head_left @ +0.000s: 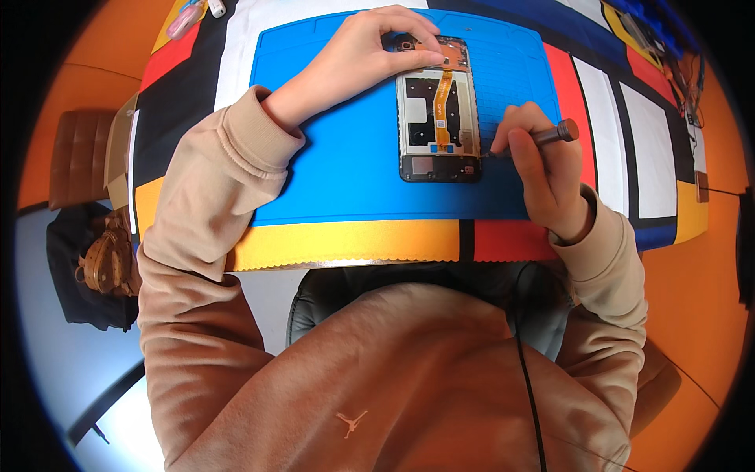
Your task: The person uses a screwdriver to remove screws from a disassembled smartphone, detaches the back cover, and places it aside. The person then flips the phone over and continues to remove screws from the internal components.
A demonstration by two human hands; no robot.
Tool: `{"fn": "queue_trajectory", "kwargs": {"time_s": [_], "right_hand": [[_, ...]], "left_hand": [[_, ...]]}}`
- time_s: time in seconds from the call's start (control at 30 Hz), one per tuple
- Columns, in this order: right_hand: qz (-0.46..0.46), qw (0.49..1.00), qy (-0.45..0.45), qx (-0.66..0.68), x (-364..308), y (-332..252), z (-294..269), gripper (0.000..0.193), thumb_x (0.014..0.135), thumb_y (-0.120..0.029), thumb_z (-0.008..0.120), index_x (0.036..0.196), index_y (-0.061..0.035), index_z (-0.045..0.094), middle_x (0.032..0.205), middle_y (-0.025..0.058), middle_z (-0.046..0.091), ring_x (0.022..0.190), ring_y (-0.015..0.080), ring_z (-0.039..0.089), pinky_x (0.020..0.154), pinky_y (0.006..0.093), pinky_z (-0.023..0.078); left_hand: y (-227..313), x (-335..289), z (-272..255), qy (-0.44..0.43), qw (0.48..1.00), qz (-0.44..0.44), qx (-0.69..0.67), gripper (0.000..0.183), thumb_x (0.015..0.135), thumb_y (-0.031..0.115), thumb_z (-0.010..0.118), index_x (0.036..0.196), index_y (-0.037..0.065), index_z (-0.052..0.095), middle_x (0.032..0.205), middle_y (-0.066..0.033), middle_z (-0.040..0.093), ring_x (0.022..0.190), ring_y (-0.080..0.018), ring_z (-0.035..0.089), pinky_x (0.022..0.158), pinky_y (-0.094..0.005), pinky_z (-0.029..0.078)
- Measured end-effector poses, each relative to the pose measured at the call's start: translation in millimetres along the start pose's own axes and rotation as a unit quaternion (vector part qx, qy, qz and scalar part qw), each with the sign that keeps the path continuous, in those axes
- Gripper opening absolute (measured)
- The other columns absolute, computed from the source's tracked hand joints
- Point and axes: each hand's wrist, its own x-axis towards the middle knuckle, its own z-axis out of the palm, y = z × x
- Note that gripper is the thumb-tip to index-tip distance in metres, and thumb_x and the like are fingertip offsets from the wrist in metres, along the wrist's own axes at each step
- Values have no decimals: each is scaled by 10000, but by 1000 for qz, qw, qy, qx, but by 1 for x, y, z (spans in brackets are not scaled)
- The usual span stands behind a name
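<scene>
An opened smartphone [462, 118] lies upright on the blue work mat [338, 165]. A yellow ribbon cable [442, 102] runs down its middle, between the upper board and the dark lower section. My left hand [377, 47] reaches over the phone's top end, thumb and index fingertips closing together on it; whether a small part is between them is hidden. My right hand [539, 161] is closed around a screwdriver [557, 134] with a dark brown handle. Its thin end points at the phone's lower right edge; I cannot tell whether it touches.
A patterned cloth [346, 244] covers the table under the mat. Small pink and white items [189, 17] lie at the far left. Blue trays [664, 31] and cables stand at the far right. A brown chair [79, 157] is off to the left.
</scene>
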Motion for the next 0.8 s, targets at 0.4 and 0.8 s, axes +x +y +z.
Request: {"fn": "queue_trajectory", "kwargs": {"time_s": [0.4,0.8], "right_hand": [[16,996,19,-83,2,-9,-1,256,902,22,600,1100,20,437,819,96,570,529,152,547,502,242,422],[-8,963,-72,-260,29,-44,-19,285,828,-41,697,1043,-58,509,733,77,586,601,243,600,534,305,460]], "left_hand": [[-24,5,7,33,993,101,58,190,825,252,745,880,70,740,1029,-104,678,986,-239,632,911,-354,488],[-43,7,12,42,988,126,76,221,830,301,747,896,90,757,1034,-109,692,1025,-250,636,934,-373,496]]}}
